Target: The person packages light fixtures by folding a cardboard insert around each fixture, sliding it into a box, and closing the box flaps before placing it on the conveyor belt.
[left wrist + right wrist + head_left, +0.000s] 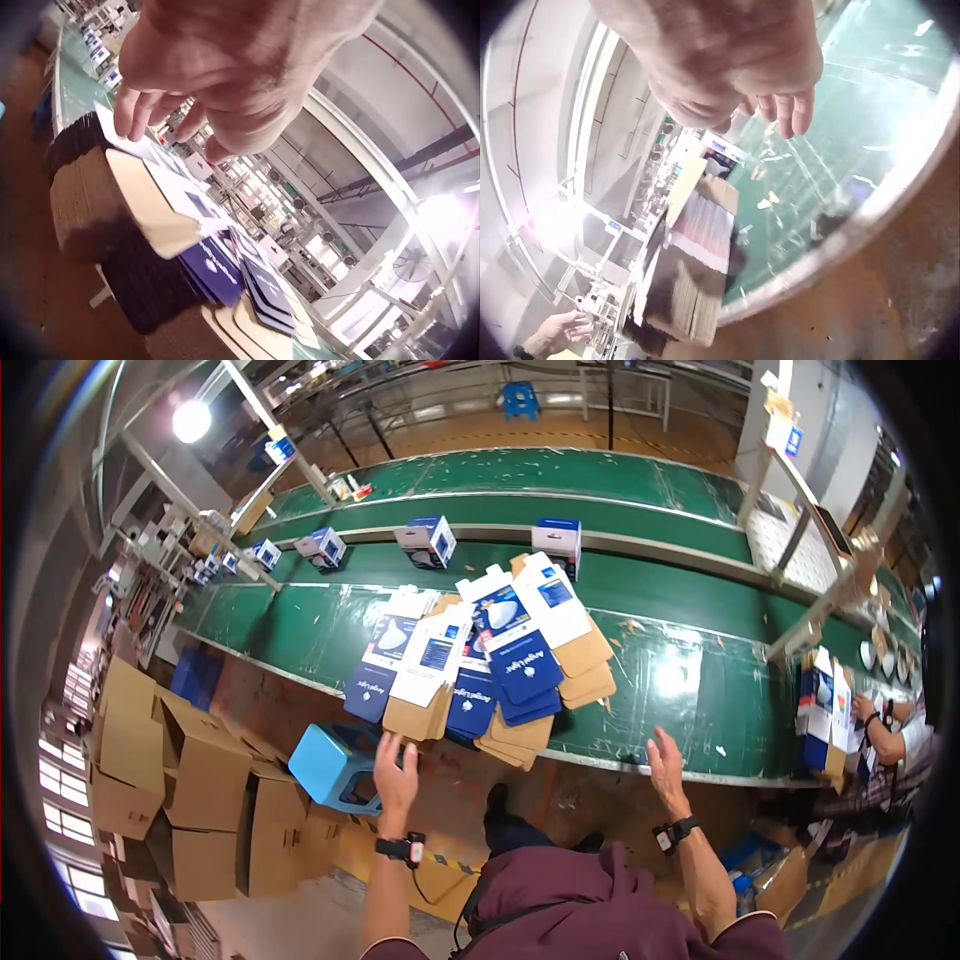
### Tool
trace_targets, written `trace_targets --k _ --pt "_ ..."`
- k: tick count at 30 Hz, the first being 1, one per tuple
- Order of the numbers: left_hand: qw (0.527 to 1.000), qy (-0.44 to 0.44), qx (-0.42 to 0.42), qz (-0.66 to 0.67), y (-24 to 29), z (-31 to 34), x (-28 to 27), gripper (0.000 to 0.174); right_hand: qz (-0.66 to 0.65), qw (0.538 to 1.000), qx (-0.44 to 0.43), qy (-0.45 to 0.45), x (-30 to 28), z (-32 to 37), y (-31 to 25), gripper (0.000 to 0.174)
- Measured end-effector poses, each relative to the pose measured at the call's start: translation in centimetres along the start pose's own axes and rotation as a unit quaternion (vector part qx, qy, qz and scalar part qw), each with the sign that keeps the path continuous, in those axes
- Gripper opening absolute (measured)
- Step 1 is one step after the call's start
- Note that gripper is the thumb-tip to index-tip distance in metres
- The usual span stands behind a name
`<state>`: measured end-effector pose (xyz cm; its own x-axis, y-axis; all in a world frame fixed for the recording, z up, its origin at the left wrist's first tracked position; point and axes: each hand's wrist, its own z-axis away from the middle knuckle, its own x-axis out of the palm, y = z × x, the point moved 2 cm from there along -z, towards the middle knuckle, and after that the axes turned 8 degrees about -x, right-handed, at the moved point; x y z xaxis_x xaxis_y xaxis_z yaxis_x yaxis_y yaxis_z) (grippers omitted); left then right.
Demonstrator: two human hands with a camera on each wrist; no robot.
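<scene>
Stacks of flat folded cartons [525,660], printed blue and white with a light bulb picture and the words Angel Light, lie fanned across the green workbench. Brown inner faces show on some of them. My left hand [397,780] is just off the near edge of the left stack, fingers loosely extended, holding nothing. In the left wrist view, that hand [225,82] hangs over the thick carton piles [90,202]. To the right of the stacks, my right hand [666,768] hovers by the bench's front edge, holding nothing. Its relaxed fingers [784,112] show in the right wrist view.
Several assembled bulb boxes [425,542] stand in a row behind the stacks. A blue stool [325,765] and open brown cardboard boxes [205,770] are on the floor at left. Another person [890,735] works at far right beside more cartons [815,705].
</scene>
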<state>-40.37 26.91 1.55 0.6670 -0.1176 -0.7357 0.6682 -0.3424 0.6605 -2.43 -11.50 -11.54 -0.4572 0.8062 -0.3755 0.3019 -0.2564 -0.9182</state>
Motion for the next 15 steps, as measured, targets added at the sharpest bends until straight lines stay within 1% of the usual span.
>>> trace_targets --k 2,4,6,7,8,9,10,11,12,13,14,15 --pt "1.000 0.022 -0.005 -0.022 -3.4 -5.7 -1.8 0.048 -0.003 1.000 -0.019 0.011 1.0 -4.9 0.3 0.052" --pt "0.997 -0.041 -0.071 -0.001 -5.9 -13.3 -4.0 0.057 -0.018 1.000 0.008 0.006 2.1 -10.3 -3.7 0.059" --pt "0.989 -0.050 -0.134 -0.039 -9.7 -21.2 -3.9 0.071 0.001 1.000 -0.016 0.000 4.3 -15.9 -5.4 0.066" --pt "0.985 -0.108 -0.131 0.030 -13.9 -26.3 -3.1 0.077 0.001 1.000 0.009 -0.001 5.8 -18.3 -6.8 0.069" --pt "0.973 -0.168 -0.128 0.098 -17.0 -30.8 -1.3 0.083 0.001 0.999 0.036 0.000 7.4 -20.3 -8.1 0.072" --pt "0.948 -0.232 -0.191 0.106 -14.4 -32.6 -1.8 0.086 0.002 0.996 0.090 -0.027 8.9 -21.9 -8.3 0.078" --pt "0.933 -0.290 -0.143 0.157 -17.8 -36.1 0.5 0.090 0.007 0.989 0.138 -0.053 10.4 -23.6 -8.2 0.083" --pt "0.912 -0.305 -0.234 0.143 -16.7 -36.7 1.4 0.090 0.055 0.991 0.108 -0.064 12.0 -24.0 -8.4 0.085" --pt "0.882 -0.322 -0.323 0.120 -15.1 -37.0 1.7 0.090 0.101 0.988 0.084 -0.076 14.4 -22.6 -8.4 0.088" --pt "0.847 -0.402 -0.313 0.154 -16.3 -37.9 4.3 0.087 0.144 0.983 0.066 -0.087 16.9 -20.5 -8.4 0.091" --pt "0.834 -0.425 -0.299 0.187 -15.9 -37.8 6.2 0.066 0.188 0.976 0.050 -0.102 18.5 -19.2 -8.5 0.094" --pt "0.818 -0.448 -0.288 0.218 -15.4 -37.3 7.0 0.046 0.136 0.982 0.092 -0.098 19.0 -17.7 -10.1 0.095"
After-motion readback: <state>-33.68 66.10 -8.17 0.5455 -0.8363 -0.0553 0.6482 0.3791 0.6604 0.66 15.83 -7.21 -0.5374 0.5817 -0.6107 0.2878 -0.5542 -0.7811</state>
